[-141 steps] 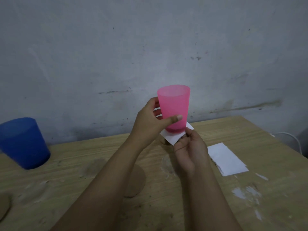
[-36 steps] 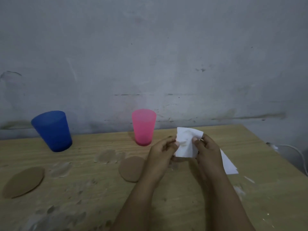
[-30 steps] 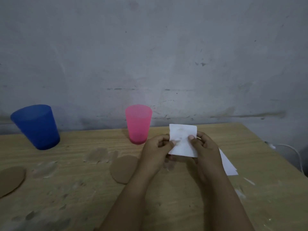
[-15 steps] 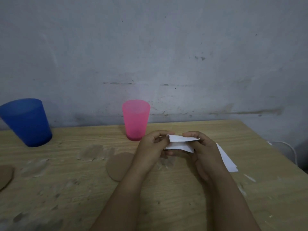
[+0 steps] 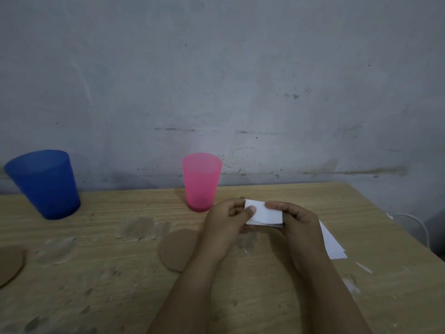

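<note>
A small white paper [image 5: 266, 214], folded over on itself, is held just above the wooden table [image 5: 349, 213] at mid-frame. My left hand [image 5: 225, 227] pinches its left end with the thumb on top. My right hand [image 5: 298, 225] pinches its right end, fingers over the top edge. A pink plastic cup [image 5: 201, 182] stands upright on the table just behind and left of my hands.
A blue plastic cup [image 5: 44, 184] stands at the far left near the wall. A brown cardboard disc [image 5: 177, 249] lies under my left wrist, another disc [image 5: 8, 263] at the left edge. More white paper sheets [image 5: 333, 244] lie right of my right hand. A white cable [image 5: 414, 220] hangs off the right.
The pink cup, held up in my left hand earlier, now stands on the table. The paper, held open and upright a second ago, has been folded down flat between both hands.
</note>
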Demonstrator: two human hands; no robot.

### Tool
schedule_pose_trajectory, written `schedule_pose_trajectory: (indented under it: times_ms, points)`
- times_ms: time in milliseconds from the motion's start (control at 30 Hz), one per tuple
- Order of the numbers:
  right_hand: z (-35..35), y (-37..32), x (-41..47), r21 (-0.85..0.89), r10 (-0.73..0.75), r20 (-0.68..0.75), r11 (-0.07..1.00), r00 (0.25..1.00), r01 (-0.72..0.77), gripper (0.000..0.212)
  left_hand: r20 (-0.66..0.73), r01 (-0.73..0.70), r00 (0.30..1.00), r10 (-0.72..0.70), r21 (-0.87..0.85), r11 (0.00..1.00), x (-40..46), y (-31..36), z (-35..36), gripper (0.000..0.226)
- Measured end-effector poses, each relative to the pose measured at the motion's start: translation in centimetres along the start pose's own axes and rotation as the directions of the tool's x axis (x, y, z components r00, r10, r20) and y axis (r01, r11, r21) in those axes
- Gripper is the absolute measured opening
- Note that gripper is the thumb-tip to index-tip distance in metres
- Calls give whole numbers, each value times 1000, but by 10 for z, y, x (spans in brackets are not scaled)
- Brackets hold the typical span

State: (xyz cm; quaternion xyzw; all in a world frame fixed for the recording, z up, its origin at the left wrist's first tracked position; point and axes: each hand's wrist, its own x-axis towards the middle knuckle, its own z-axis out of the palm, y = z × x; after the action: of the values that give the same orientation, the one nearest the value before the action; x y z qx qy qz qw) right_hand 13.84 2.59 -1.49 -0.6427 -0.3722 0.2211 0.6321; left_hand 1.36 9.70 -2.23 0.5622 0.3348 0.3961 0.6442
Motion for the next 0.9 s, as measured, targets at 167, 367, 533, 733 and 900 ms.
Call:
schedule_pose_trajectory:
  times_ms: [167, 367, 533, 733, 900]
  points:
    - [14, -3, -11, -266, -280, -192, 937, 941, 225, 32, -163, -76, 982, 93, 106, 991, 0, -1, 2, 19]
    - [25, 6, -16, -573, -469, 42, 712, 882, 406, 38, -197, -60, 979, 54, -26, 998, 0, -1, 2, 25]
    - [24, 3, -13, -597, -487, 142, 652, 861, 468, 46, -155, -47, 988, 24, -146, 988, 1, 0, 3, 36]
    - [22, -1, -13, -565, -406, 2, 754, 914, 336, 30, -94, -131, 986, 134, 46, 990, -6, 1, 6, 31]
    - [17, 3, -10, -572, -303, -112, 799, 946, 188, 33, 191, -382, 913, 361, 709, 593, -26, -5, -1, 44]
